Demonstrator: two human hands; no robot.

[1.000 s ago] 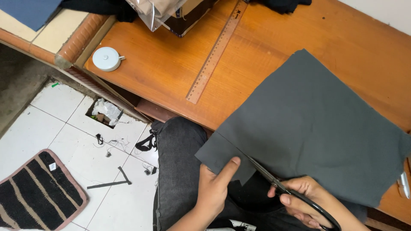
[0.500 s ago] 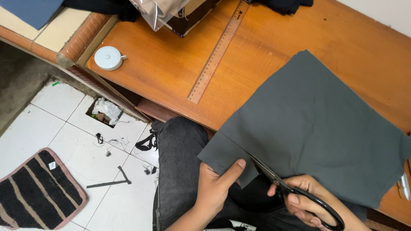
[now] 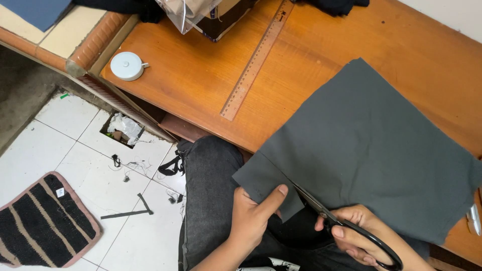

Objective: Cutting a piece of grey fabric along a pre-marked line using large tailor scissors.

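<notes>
A dark grey piece of fabric [image 3: 371,145] lies on the wooden table [image 3: 201,75] and hangs over its near edge above my lap. My left hand [image 3: 253,216] pinches the fabric's lower left corner, thumb on top. My right hand [image 3: 359,236] grips black-handled scissors [image 3: 346,226], whose blades sit in a cut running up into the fabric's lower edge. The strip left of the cut droops under my left thumb.
A long wooden ruler [image 3: 256,60] lies on the table beside a round white tape measure [image 3: 127,65]. A clear plastic bag and a dark box [image 3: 201,15] sit at the far edge. A striped mat [image 3: 42,221] and fabric scraps lie on the tiled floor.
The scissors have advanced a little further into the fabric. My left hand has shifted slightly up along the cut strip, still holding it.
</notes>
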